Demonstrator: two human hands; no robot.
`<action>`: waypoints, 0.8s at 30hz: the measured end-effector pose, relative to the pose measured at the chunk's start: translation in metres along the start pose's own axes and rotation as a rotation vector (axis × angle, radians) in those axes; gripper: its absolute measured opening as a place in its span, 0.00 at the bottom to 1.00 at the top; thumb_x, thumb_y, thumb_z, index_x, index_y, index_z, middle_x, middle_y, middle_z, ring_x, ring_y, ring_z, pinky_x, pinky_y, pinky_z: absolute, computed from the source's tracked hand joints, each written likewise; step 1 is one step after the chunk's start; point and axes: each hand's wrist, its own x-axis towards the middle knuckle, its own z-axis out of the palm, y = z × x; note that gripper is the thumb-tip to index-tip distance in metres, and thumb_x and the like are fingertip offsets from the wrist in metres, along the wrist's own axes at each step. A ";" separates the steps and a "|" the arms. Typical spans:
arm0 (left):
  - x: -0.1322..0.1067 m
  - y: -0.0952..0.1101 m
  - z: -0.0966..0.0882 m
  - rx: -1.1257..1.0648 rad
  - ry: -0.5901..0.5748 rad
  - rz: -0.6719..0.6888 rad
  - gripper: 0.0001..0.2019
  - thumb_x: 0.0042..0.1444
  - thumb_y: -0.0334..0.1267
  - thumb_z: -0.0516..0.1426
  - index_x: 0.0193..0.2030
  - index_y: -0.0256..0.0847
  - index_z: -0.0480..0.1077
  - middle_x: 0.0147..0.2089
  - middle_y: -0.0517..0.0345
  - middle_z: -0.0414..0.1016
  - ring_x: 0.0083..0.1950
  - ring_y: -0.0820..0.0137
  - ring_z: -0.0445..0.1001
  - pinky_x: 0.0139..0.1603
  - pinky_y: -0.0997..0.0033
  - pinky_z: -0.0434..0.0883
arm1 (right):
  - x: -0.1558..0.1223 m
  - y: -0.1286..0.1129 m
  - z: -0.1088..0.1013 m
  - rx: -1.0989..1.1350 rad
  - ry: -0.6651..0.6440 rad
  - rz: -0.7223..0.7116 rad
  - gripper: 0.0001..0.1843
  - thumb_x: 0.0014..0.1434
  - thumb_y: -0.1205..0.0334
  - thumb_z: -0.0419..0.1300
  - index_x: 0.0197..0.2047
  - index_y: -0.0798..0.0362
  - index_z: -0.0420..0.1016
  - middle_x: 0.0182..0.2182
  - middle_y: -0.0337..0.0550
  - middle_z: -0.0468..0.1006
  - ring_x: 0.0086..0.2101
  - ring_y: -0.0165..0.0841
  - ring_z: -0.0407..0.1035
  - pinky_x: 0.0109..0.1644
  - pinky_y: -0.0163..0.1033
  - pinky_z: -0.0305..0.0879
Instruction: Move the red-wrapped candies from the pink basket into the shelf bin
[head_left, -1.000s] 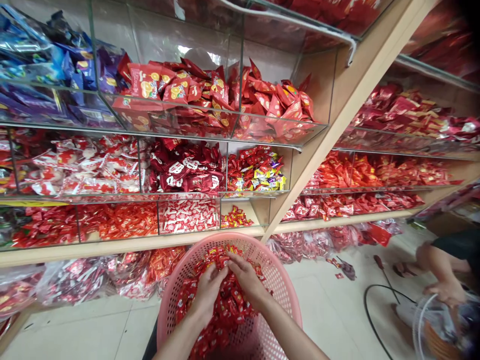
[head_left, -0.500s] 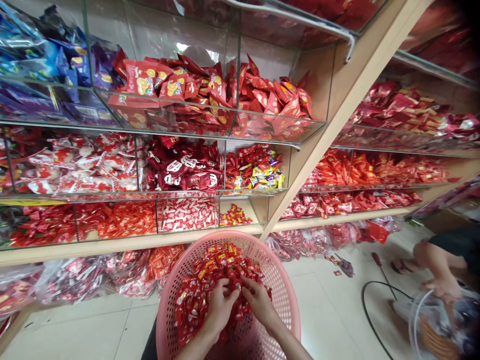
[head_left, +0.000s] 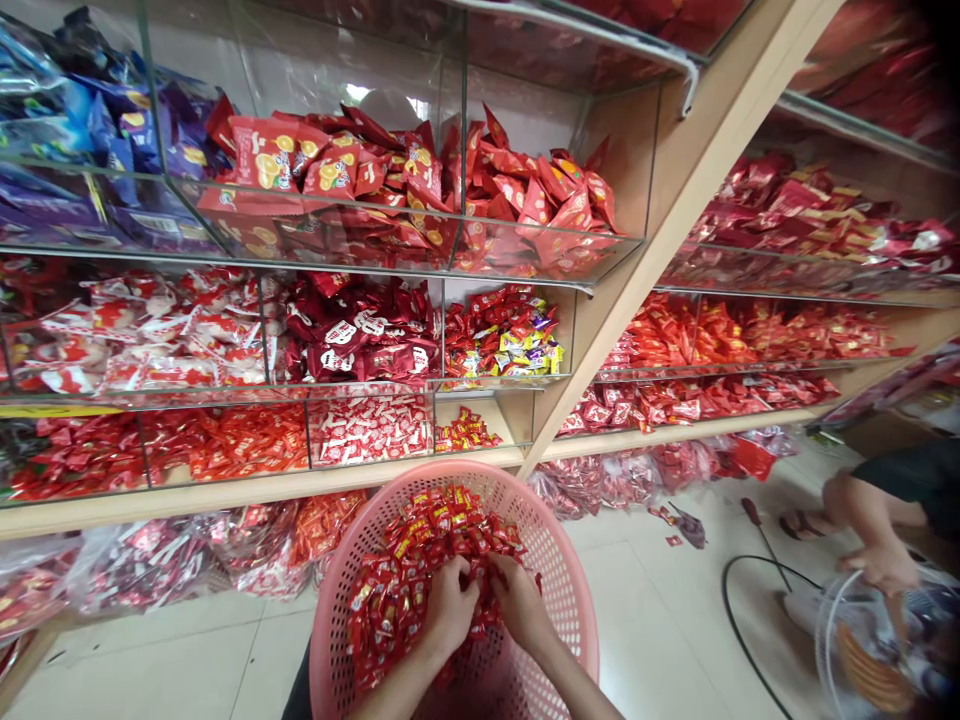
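A round pink plastic basket point(head_left: 570, 610) sits low in front of me, heaped with small red-wrapped candies point(head_left: 427, 530). Both of my hands are down in the heap. My left hand point(head_left: 448, 610) is curled into the wrappers, fingers closed on a bunch of candies. Beside it and touching it, my right hand point(head_left: 519, 602) is also curled, fingers closed round more of the candies. Straight beyond the basket is a small glass bin point(head_left: 469, 432) on the bottom shelf holding a few of the same red candies.
Glass-fronted shelves point(head_left: 360, 260) of red, white and purple snack packs fill the wall ahead. Clear bags of sweets point(head_left: 150, 565) lie on the floor beneath. At the right another person's hand point(head_left: 885, 565) reaches to a wire basket point(head_left: 870, 650); a black cable point(head_left: 739, 620) and screwdriver point(head_left: 757, 520) lie on the tiles.
My hands have drawn back toward me through the heap and closed together on a bunch of candies. The view has drifted slightly left and down.
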 end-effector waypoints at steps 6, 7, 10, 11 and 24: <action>0.002 0.005 -0.014 0.020 0.024 -0.010 0.07 0.47 0.40 0.56 0.23 0.41 0.68 0.26 0.61 0.71 0.30 0.68 0.71 0.34 0.72 0.65 | 0.003 0.005 -0.010 0.043 0.000 0.019 0.22 0.52 0.66 0.50 0.50 0.52 0.72 0.47 0.49 0.75 0.49 0.41 0.68 0.53 0.45 0.60; 0.003 0.006 -0.020 0.024 0.026 -0.007 0.08 0.48 0.42 0.56 0.23 0.41 0.68 0.26 0.60 0.71 0.31 0.68 0.71 0.35 0.72 0.65 | 0.004 0.005 -0.012 0.060 -0.007 0.023 0.22 0.52 0.66 0.50 0.50 0.51 0.73 0.46 0.48 0.76 0.49 0.42 0.67 0.53 0.45 0.60; 0.007 0.008 -0.039 0.043 0.021 -0.004 0.10 0.50 0.43 0.54 0.24 0.41 0.67 0.26 0.61 0.71 0.31 0.69 0.70 0.35 0.74 0.64 | 0.006 0.003 -0.017 0.098 -0.024 0.016 0.21 0.51 0.67 0.52 0.48 0.50 0.74 0.46 0.47 0.76 0.49 0.42 0.67 0.53 0.45 0.60; 0.007 0.007 -0.044 0.056 0.017 -0.010 0.10 0.50 0.42 0.54 0.23 0.41 0.66 0.25 0.61 0.70 0.30 0.70 0.69 0.33 0.74 0.63 | 0.007 0.002 -0.017 0.100 -0.025 0.007 0.21 0.50 0.67 0.52 0.47 0.50 0.74 0.45 0.47 0.76 0.49 0.42 0.67 0.53 0.45 0.60; -0.007 -0.014 -0.038 0.442 -0.097 -0.136 0.13 0.54 0.32 0.50 0.19 0.40 0.62 0.18 0.61 0.68 0.23 0.71 0.69 0.27 0.74 0.57 | -0.003 -0.040 -0.004 0.037 -0.222 -0.153 0.18 0.47 0.73 0.52 0.38 0.51 0.77 0.39 0.45 0.76 0.43 0.36 0.68 0.48 0.37 0.60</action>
